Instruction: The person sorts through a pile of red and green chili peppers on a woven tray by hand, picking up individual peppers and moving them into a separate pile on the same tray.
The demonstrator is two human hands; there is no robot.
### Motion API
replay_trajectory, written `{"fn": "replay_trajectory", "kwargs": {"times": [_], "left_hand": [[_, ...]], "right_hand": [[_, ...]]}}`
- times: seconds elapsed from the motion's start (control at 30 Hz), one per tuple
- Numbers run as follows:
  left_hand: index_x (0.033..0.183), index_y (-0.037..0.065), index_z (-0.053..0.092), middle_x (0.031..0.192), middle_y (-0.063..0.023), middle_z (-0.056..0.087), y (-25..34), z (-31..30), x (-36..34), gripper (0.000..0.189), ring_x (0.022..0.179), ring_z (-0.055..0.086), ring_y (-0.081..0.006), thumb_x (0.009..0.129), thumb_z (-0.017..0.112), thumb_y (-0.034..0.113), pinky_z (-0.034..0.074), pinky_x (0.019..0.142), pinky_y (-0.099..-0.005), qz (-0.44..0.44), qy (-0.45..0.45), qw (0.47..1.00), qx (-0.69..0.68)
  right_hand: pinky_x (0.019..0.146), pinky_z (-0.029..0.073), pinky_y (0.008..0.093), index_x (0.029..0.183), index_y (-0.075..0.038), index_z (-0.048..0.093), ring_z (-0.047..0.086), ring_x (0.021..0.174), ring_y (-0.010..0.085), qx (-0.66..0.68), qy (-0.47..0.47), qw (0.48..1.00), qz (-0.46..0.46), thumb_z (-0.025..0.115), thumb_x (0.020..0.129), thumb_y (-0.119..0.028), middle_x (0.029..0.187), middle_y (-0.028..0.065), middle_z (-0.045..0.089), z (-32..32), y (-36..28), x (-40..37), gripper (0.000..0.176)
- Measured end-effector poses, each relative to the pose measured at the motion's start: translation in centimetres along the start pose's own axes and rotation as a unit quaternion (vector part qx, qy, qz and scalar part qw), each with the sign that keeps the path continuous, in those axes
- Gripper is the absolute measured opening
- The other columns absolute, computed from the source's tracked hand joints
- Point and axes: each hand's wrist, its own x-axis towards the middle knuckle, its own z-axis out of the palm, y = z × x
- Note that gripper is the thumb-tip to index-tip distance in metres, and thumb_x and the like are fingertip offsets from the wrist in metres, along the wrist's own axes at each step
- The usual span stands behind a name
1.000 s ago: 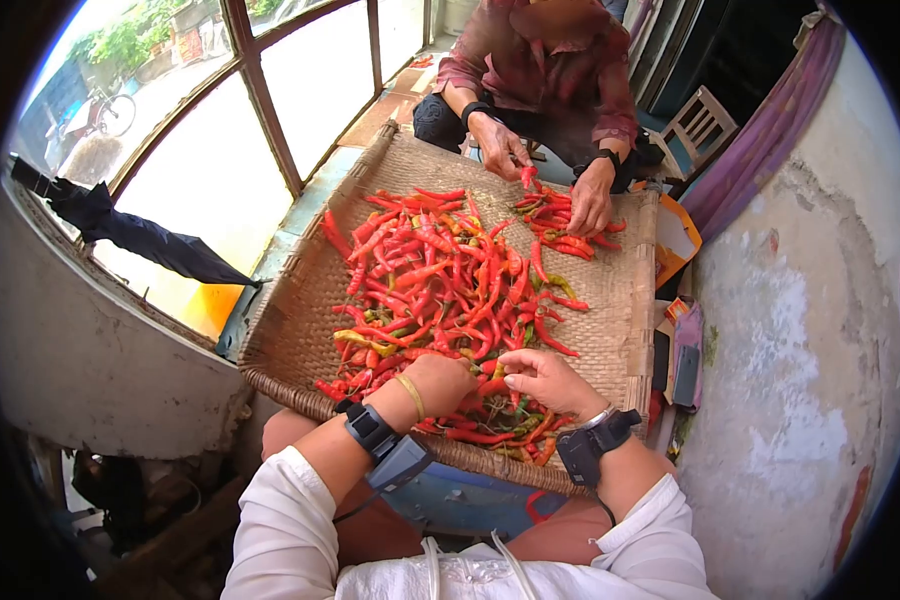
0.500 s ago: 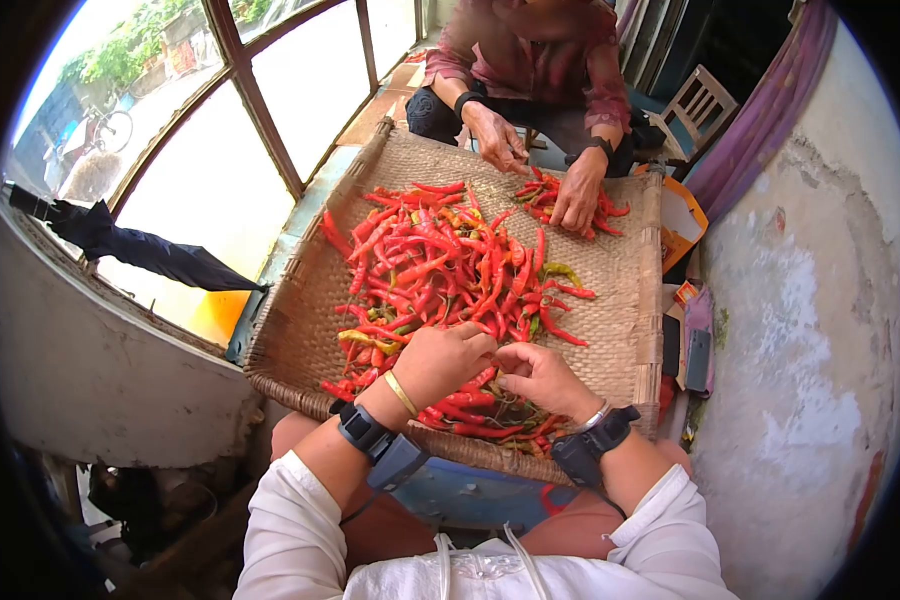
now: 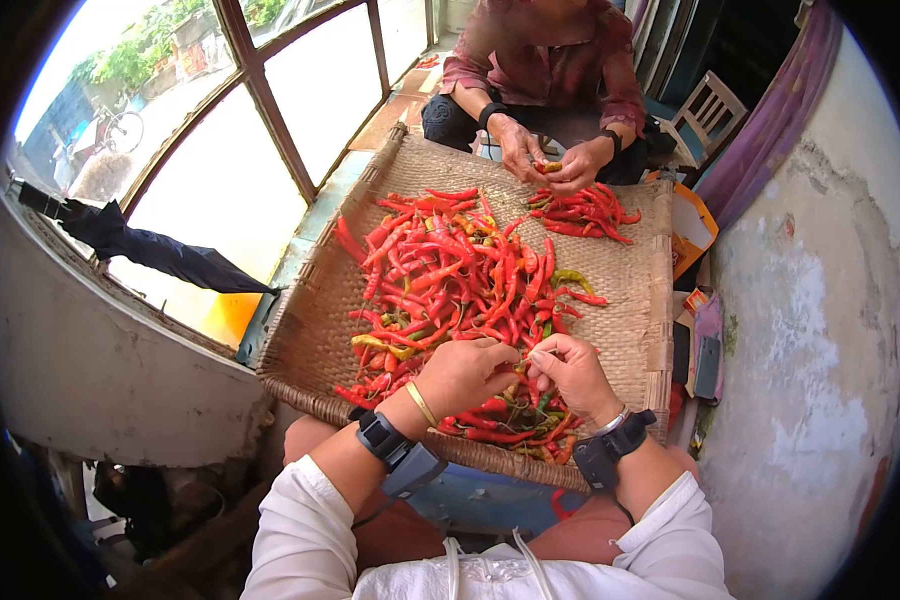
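A large heap of red chili peppers (image 3: pixel 450 260), with a few yellow-green ones, lies on a woven tray (image 3: pixel 625 300). Over the near side of the heap my left hand (image 3: pixel 467 373) is closed, fingers curled round a chili pepper that is mostly hidden. Close beside it my right hand (image 3: pixel 576 378) is pinched, thumb and forefinger meeting at what looks like a thin chili stem between the two hands. Below my hands lies a nearer group of chilies (image 3: pixel 505 425), some with greenish stems. Each of my wrists wears a dark strapped device.
Opposite me a person (image 3: pixel 550 80) holds a chili in both hands above a smaller chili pile (image 3: pixel 582 212). A folded umbrella (image 3: pixel 170 255) lies at the left by the window. A wooden chair (image 3: pixel 708 115) and an orange box (image 3: pixel 692 235) stand at the right, near the wall.
The view has shifted slightly. The other person's hands have risen from the small pile and come together round a chili. My hands stay close together, my right now pinching more visibly.
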Motion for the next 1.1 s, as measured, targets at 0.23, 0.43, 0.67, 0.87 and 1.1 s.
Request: {"fn": "replay_trajectory", "kwargs": {"times": [0.23,0.43,0.67,0.87,1.1], "left_hand": [[0.097,0.009,0.057,0.081,-0.0086,0.061,-1.7,0.6,-0.4,0.028,0.069,0.059,-0.0275,0.073,0.066,0.021,0.047,0.06,-0.0377,-0.063,-0.135,0.987,0.062],[0.093,0.004,0.057,0.091,-0.0104,0.059,0.0,-0.2,0.6,0.027,0.08,0.058,-0.0295,0.075,0.064,0.022,0.047,0.067,-0.0374,-0.038,0.032,0.996,-0.079],[0.082,0.006,0.061,0.069,-0.0125,0.059,-0.9,0.6,0.3,0.014,0.07,0.059,-0.0305,0.076,0.058,0.018,0.047,0.062,-0.0391,-0.04,-0.082,0.992,-0.092],[0.084,0.006,0.059,0.08,-0.0117,0.059,-2.9,-0.5,0.3,0.016,0.077,0.056,-0.0297,0.075,0.058,0.019,0.046,0.068,-0.0381,-0.091,-0.01,0.988,0.122],[0.096,0.01,0.06,0.098,-0.006,0.054,-3.9,-2.5,-1.0,0.036,0.096,0.051,-0.0278,0.066,0.066,0.029,0.044,0.078,-0.0415,-0.204,-0.129,0.919,0.312]], "right_hand": [[0.047,0.044,0.0198,0.082,-0.005,0.055,0.053,0.052,0.0072,0.133,0.085,0.987,-0.037,0.051,0.087,-0.014,0.068,0.0045,0.059,-4.1,-2.4,0.3,0.011],[0.053,0.049,0.0246,0.089,-0.006,0.051,0.059,0.061,0.0121,0.236,-0.022,0.971,0.008,0.05,0.088,-0.015,0.078,0.01,0.061,-3.3,-2.0,0.2,0.009],[0.061,0.05,0.0283,0.091,-0.007,0.054,0.059,0.071,0.0126,0.349,0.076,0.928,-0.109,0.051,0.088,-0.018,0.08,0.0069,0.062,-6.0,-1.5,1.0,0.011],[0.067,0.05,0.0309,0.109,-0.007,0.049,0.06,0.08,0.0171,0.43,0.238,0.869,-0.061,0.049,0.089,-0.023,0.099,0.0113,0.058,-6.9,-1.3,1.7,0.025],[0.056,0.05,0.0248,0.114,-0.004,0.043,0.061,0.07,0.0141,0.285,0.052,0.956,0.044,0.049,0.087,-0.013,0.088,0.0091,0.061,-4.7,-0.4,1.3,0.029]]}}
